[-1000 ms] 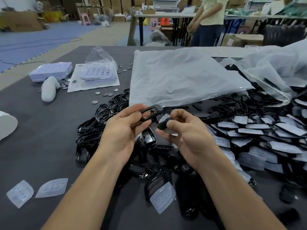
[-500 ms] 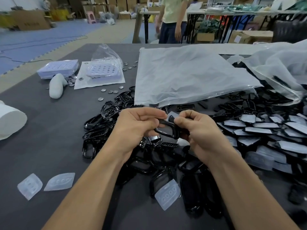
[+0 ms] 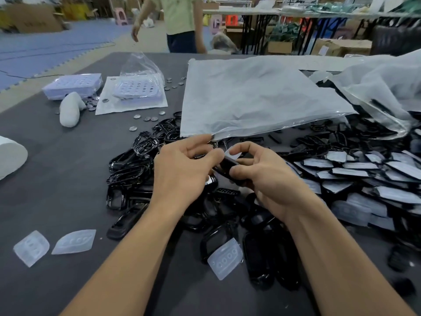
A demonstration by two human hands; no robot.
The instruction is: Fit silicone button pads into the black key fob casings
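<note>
At centre frame, over the worktop (image 3: pixel 57 190), pinched between left hand (image 3: pixel 182 172) and right hand (image 3: pixel 268 181): one black casing (image 3: pixel 227 167), pale silicone pad (image 3: pixel 234 153) behind. Likely light, stiff, glossy-slick; best held by the rims. Soft, floppy pad; better pressed flat.

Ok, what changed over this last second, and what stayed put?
The right hand, apart a second ago, closed in on the left hand; both now grip the one black key fob casing between them. The person in the background walked leftward. The loose silicone pads, the casing pile and the plastic bag lie as before.
</note>
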